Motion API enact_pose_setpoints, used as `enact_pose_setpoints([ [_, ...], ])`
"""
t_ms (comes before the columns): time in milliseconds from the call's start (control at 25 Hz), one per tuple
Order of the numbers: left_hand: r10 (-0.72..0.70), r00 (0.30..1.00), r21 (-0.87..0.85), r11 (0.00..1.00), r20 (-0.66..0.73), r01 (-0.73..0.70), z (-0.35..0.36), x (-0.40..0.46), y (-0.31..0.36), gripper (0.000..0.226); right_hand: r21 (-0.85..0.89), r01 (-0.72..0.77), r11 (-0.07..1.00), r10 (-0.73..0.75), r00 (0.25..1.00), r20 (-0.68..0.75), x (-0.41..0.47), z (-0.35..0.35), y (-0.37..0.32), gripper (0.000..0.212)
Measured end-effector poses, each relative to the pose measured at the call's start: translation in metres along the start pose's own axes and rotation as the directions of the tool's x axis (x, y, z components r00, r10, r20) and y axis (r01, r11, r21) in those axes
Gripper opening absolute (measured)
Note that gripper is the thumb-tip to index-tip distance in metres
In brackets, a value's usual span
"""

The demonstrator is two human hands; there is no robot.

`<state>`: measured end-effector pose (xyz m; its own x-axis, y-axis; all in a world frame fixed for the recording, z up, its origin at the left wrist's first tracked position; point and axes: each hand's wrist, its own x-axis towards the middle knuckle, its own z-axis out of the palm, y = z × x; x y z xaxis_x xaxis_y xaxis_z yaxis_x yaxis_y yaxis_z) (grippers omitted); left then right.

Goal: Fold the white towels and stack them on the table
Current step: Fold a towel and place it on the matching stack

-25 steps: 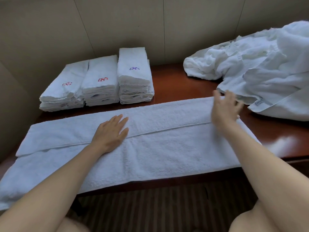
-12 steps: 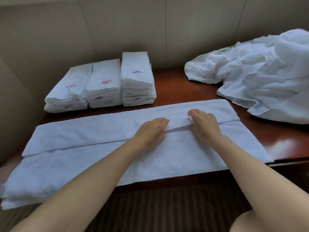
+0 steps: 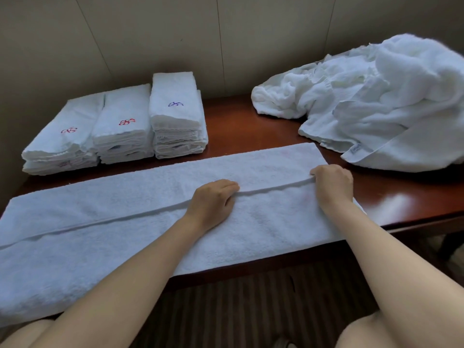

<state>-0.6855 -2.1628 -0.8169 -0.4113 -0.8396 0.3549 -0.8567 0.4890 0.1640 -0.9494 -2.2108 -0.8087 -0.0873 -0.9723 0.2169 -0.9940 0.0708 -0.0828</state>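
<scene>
Both hands — left hand [image 3: 213,200], right hand [image 3: 332,183] — curl their fingers around the towel's [image 3: 125,222] folded edge.

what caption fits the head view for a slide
Both hands, left hand and right hand, grip the folded edge of a long white terry towel.

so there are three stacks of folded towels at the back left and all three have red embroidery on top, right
Not quite. Three stacks of folded towels sit at the back left of the table, but only two have red embroidery on top; the tallest, rightmost stack has blue. The head view shows it.
</scene>
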Motion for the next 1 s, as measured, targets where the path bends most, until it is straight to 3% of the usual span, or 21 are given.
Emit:
enact_pose_setpoints([
  [120, -0.049, 0.997, -0.093, 0.994, 0.06, 0.055, -0.005, -0.003, 0.004, 0.037, -0.062, 0.036, 0.997, -0.036, 0.999, 0.002, -0.007, -0.016, -0.024, 0.03],
  [240, -0.218, 0.971, -0.131, 0.965, 0.093, 0.229, -0.021, -0.02, -0.012, 0.041, 0.134, 0.309, 0.941, -0.305, 0.951, -0.052, -0.016, -0.025, -0.077, 0.039],
  [360, -0.442, 0.897, 0.03, 0.897, 0.011, 0.441, -0.055, -0.06, -0.066, 0.055, 0.344, 0.538, 0.77, -0.563, 0.826, -0.032, -0.037, -0.018, -0.146, 0.045],
  [560, -0.794, 0.606, 0.236, 0.58, -0.051, 0.78, -0.132, -0.141, -0.183, 0.047, 0.414, 0.692, 0.591, -0.749, 0.662, -0.036, -0.057, -0.012, -0.262, 0.044],
  [720, -0.893, 0.401, 0.362, 0.45, 0.206, 0.816, -0.139, -0.184, -0.229, 0.056, 0.383, 0.771, 0.51, -0.82, 0.57, -0.055, -0.066, -0.006, -0.362, 0.043],
  [760, -0.89, 0.394, 0.358, 0.454, 0.229, 0.816, -0.132, -0.191, -0.234, 0.059, 0.366, 0.763, 0.533, -0.817, 0.576, -0.012, -0.068, 0.0, -0.38, 0.043],
  [880, -0.864, 0.488, 0.308, 0.5, 0.12, 0.81, -0.12, -0.196, -0.251, 0.061, 0.299, 0.712, 0.636, -0.77, 0.615, 0.171, -0.07, 0.023, -0.411, 0.045],
  [1000, -0.851, 0.521, 0.319, 0.512, 0.064, 0.798, -0.12, -0.193, -0.265, 0.06, 0.28, 0.676, 0.682, -0.731, 0.629, 0.264, -0.059, 0.035, -0.424, 0.053],
])
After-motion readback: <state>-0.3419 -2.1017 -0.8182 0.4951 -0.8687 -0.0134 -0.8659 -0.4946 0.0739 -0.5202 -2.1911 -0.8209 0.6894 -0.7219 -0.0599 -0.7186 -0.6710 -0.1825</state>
